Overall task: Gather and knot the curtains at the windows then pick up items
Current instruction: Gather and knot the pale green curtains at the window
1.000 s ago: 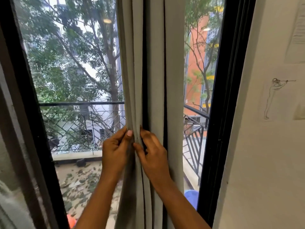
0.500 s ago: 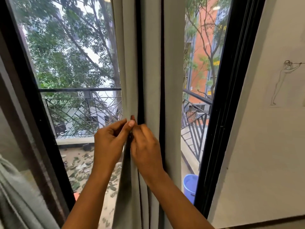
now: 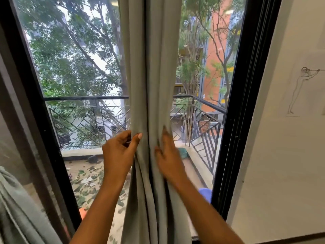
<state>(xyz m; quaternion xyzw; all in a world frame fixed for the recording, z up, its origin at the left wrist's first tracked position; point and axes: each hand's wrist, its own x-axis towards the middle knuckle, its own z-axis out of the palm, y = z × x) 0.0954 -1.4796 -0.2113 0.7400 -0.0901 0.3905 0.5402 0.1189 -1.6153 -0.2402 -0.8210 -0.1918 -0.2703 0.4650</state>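
2 hands bracket 1 grey curtain (image 3: pixel 153 67), which hangs as a gathered bundle down the middle of the window. Its long axis is vertical and runs past both the top and bottom edges of the view. The left hand (image 3: pixel 117 155) grasps the bundle's left edge, thumb on the front face and fingers curled behind. The right hand (image 3: pixel 168 159) grasps the right edge at about the same height, thumb in front and fingertips sunk into a puckered fold. The bundle lies between the hands and straight ahead; neither hand is plainly nearer.

Judged step: gathering looks nearly complete and no knot is formed. Looping would need the free length below the hands. No surface supports the cloth.

Surroundings: black window frame (image 3: pixel 246 85), balcony railing (image 3: pixel 84 98) and blue bucket (image 3: pixel 204 193) outside, white wall (image 3: pixel 281 173) with a line sketch (image 3: pixel 299 88), and more grey cloth (image 3: pixel 15 208) at lower left.
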